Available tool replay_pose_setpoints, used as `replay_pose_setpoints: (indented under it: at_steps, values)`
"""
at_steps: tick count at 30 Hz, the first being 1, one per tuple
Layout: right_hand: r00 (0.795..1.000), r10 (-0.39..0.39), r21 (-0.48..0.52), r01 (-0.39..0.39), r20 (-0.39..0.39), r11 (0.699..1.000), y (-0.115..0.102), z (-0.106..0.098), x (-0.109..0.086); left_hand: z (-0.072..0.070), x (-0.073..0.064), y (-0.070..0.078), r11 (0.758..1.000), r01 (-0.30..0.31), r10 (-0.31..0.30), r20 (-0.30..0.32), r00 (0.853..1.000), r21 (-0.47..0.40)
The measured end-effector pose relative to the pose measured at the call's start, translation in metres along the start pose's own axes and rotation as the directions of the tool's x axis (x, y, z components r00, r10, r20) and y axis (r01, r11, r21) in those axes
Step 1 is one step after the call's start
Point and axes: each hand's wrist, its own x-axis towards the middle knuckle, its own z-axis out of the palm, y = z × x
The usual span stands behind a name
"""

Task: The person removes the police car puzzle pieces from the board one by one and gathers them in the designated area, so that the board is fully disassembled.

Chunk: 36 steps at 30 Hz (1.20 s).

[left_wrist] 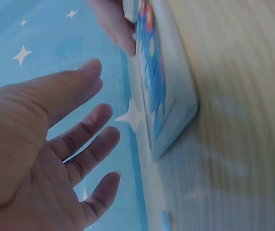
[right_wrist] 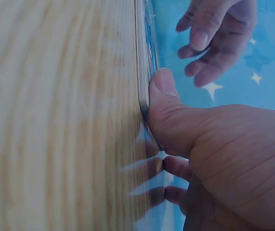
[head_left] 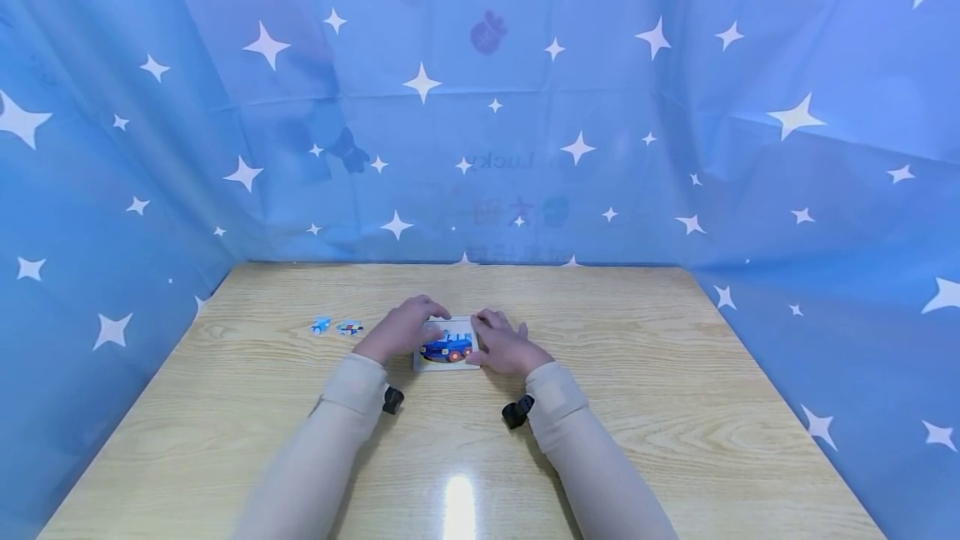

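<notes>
A small framed jigsaw puzzle [head_left: 447,347] with a blue vehicle and orange-red wheels lies on the table between the hands. My right hand [head_left: 510,348] grips its right side, thumb at the near part and fingertips by the far corner. In the right wrist view the thumb [right_wrist: 163,94] presses against the puzzle's edge. Above the puzzle's left part hovers my left hand [head_left: 405,327]. Its fingers are loosely bent and hold nothing in the left wrist view, apart from the white frame [left_wrist: 178,108].
Two loose blue puzzle pieces, one plain blue [head_left: 320,325] and one with red and dark parts [head_left: 350,327], lie left of the left hand. The wooden table [head_left: 637,357] meets a blue star-patterned curtain [head_left: 495,182] at the back and sides.
</notes>
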Motion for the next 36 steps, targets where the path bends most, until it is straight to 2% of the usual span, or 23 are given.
replay_pose_setpoints:
  at_steps: [6, 10, 13, 19, 25, 36]
  values:
    - [1.0, -0.002, -0.006, 0.002, 0.002, 1.0, 0.001, 0.001, 0.0, 0.007, 0.0, 0.007, 0.996, 0.038, -0.038, -0.003, 0.999, 0.085]
    - [1.0, -0.003, 0.005, 0.003, -0.003, 1.0, 0.0, 0.0, 0.001, 0.005, -0.004, 0.004, 0.981, 0.096, -0.097, -0.004, 0.995, 0.167]
    - [1.0, 0.001, 0.012, 0.0, -0.009, 1.0, 0.0, 0.0, 0.001, 0.003, -0.007, 0.0, 0.973, 0.124, -0.127, 0.003, 0.992, 0.196]
    - [1.0, 0.007, 0.017, -0.007, 0.003, 1.0, 0.0, 0.001, 0.0, 0.002, -0.009, -0.003, 0.97, 0.127, -0.136, 0.027, 0.99, 0.209]
    - [1.0, 0.003, 0.029, -0.003, -0.012, 1.0, 0.0, 0.001, -0.001, 0.004, -0.009, -0.005, 0.971, 0.12, -0.126, 0.016, 0.992, 0.205]
    - [1.0, -0.004, 0.02, 0.004, -0.008, 1.0, 0.001, 0.002, 0.0, 0.003, -0.013, -0.006, 0.962, 0.154, -0.153, -0.023, 0.988, 0.224]
